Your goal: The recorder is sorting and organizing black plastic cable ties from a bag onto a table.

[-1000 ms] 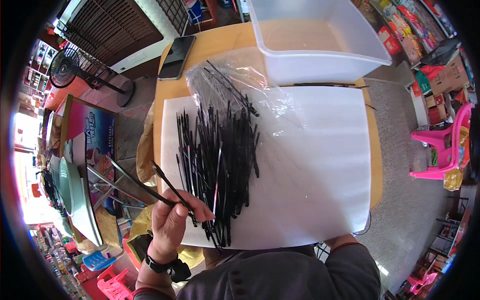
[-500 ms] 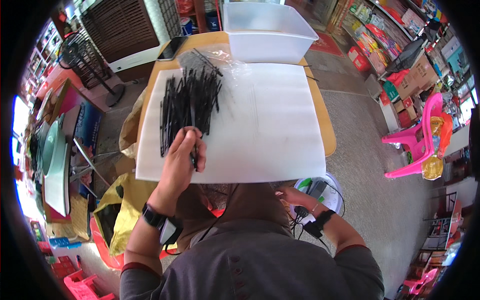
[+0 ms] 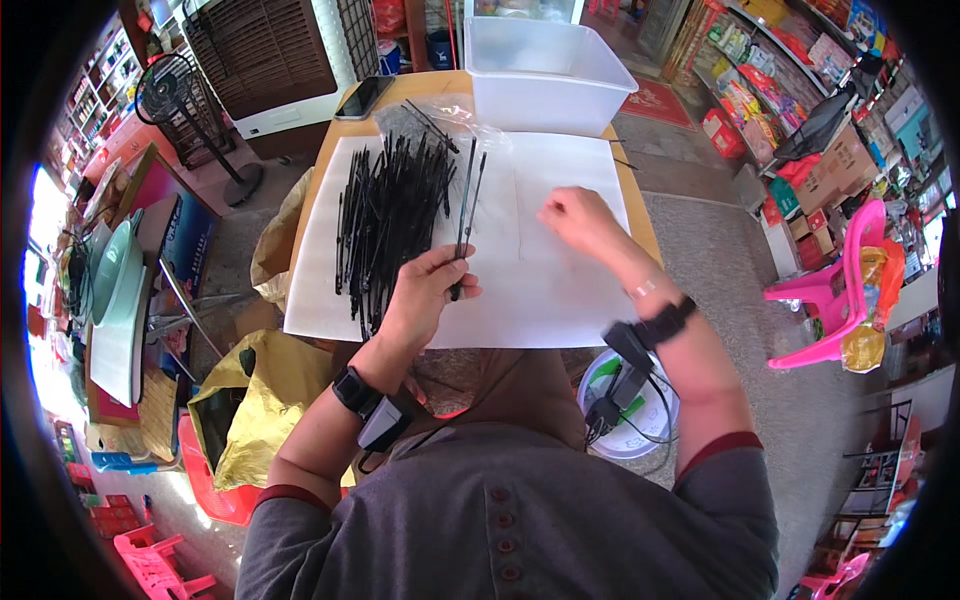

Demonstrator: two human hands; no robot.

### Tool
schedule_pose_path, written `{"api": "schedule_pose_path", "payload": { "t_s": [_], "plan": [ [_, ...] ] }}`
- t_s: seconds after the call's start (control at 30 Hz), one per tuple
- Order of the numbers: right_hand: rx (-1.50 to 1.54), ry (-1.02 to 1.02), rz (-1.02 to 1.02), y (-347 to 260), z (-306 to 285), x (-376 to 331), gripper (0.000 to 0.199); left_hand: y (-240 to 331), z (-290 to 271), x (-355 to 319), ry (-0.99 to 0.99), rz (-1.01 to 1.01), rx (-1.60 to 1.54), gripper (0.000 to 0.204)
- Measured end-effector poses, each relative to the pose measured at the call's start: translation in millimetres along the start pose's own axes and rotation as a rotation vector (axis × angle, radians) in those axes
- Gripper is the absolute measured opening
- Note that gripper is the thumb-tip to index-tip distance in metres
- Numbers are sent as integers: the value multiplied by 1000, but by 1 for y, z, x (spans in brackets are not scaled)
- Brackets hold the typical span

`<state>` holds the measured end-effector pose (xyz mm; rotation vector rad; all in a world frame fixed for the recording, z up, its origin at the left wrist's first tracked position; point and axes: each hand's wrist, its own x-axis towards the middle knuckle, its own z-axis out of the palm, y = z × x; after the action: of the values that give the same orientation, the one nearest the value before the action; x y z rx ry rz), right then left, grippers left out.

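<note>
Thin black strips (image 3: 467, 210) stand nearly upright in my left hand (image 3: 430, 285), pinched near their lower ends; about two show, slightly fanned apart. A large heap of similar black strips (image 3: 395, 215) lies just beyond and left of that hand, on a white sheet (image 3: 530, 295). My right hand (image 3: 583, 222) is over the right part of the sheet, apart from the left, its fingers curled together and a little blurred. Whatever may be between those fingers is too small to make out.
A translucent plastic tub (image 3: 545, 90), a phone (image 3: 364, 97) and a clear plastic bag (image 3: 480, 130) are along the table's far edge. A white bucket (image 3: 640, 425) with cables stands right of my legs. A yellow sack (image 3: 265, 400) lies at left.
My right hand has risen from beside the bucket to above the sheet. My left hand has shifted right, off the heap's near end, with strips now showing upright in it.
</note>
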<state>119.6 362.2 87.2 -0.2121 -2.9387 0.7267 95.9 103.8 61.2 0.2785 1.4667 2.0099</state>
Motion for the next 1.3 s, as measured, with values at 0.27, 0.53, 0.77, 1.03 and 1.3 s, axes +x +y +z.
{"api": "schedule_pose_path", "payload": {
  "t_s": [0.27,0.53,0.77,1.03,1.3],
  "plan": [
    [-210,-289,231,-24,33,66,34,-1,-6,20,3,2,32,28],
    [375,-103,229,-1,12,20,21,-11,-17,22,-95,21,-36,29],
    [1324,145,210,-23,35,13,14,-15,-22,22,-140,40,-205,37],
    [1595,31,200,-57,58,17,16,-12,-26,18,-126,43,-266,42],
    [1520,-11,180,-52,69,14,15,-13,-28,18,-175,22,-289,42]
  ]
}}
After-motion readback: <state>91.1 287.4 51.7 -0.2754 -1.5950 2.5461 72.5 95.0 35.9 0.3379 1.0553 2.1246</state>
